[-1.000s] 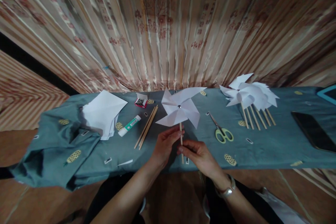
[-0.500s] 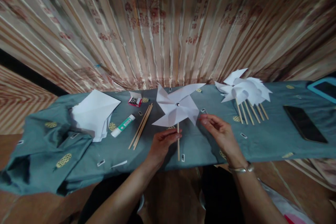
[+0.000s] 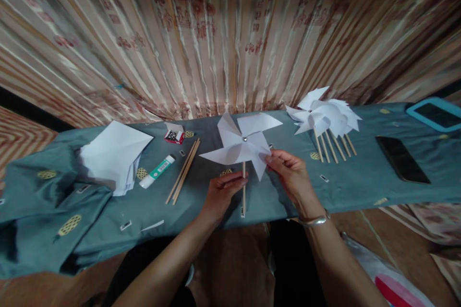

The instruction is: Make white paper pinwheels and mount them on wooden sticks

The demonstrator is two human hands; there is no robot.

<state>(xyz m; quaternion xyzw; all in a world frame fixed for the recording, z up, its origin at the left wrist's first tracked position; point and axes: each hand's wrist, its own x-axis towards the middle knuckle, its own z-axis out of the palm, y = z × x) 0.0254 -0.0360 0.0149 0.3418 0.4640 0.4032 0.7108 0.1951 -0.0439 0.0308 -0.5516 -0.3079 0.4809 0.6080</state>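
A white paper pinwheel (image 3: pixel 236 149) with a silver pin at its centre stands upright over the middle of the table. My left hand (image 3: pixel 224 193) is closed around its wooden stick, thumb and fingers pinching it below the blades. At the lower right blade, my right hand (image 3: pixel 288 172) has its fingers closed on the paper edge. Left of the pinwheel lie a few wooden sticks (image 3: pixel 185 172), a glue stick (image 3: pixel 157 171) with a green label, and a small red box (image 3: pixel 174 133) of pins, its lid up.
White paper sheets (image 3: pixel 114 153) are stacked at the left. Several finished pinwheels (image 3: pixel 329 114) lie at the back right, near a black phone (image 3: pixel 402 159) and a blue-framed device (image 3: pixel 435 114). A green cloth (image 3: pixel 201 208) covers the table; a curtain (image 3: pixel 230 48) hangs behind.
My right hand has come in against the blade and now pinches it. The pinwheel's blades have turned a little clockwise. My left hand still grips the stick, and the camera view has shifted.
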